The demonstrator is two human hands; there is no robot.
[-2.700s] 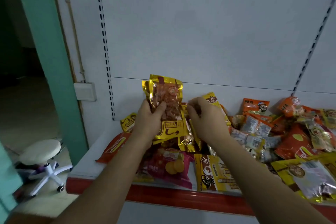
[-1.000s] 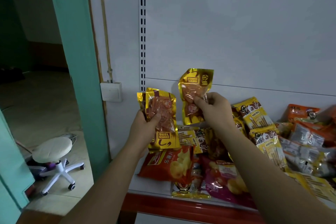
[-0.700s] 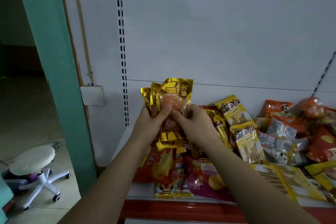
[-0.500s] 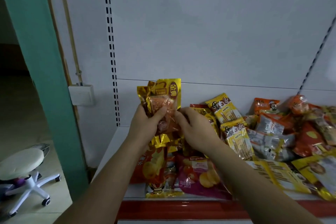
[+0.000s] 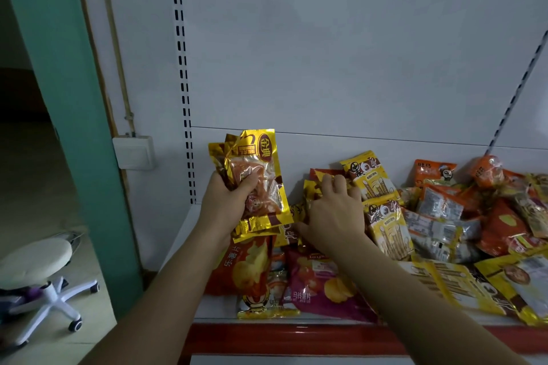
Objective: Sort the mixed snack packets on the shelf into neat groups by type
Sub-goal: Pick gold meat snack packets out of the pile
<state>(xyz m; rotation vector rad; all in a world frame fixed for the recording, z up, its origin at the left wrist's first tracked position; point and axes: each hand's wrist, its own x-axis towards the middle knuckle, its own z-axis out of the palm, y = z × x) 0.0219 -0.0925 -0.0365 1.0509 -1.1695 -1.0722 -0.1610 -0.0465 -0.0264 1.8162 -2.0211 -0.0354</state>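
Right hand point(image 5: 332, 216) left the gold packets point(image 5: 255, 184), now down on shelf pile; left hand's point(image 5: 225, 204) stack gained 1 packet.

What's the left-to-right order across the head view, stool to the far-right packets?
White stool → teal door frame → wall switch box → left hand holding gold packets → right hand → yellow stick-snack packets → orange packets.

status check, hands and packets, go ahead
Left hand grips gold packets, held upright. Right hand down in shelf pile, fingers on another gold packet. Yellow stick packets crowd its right.
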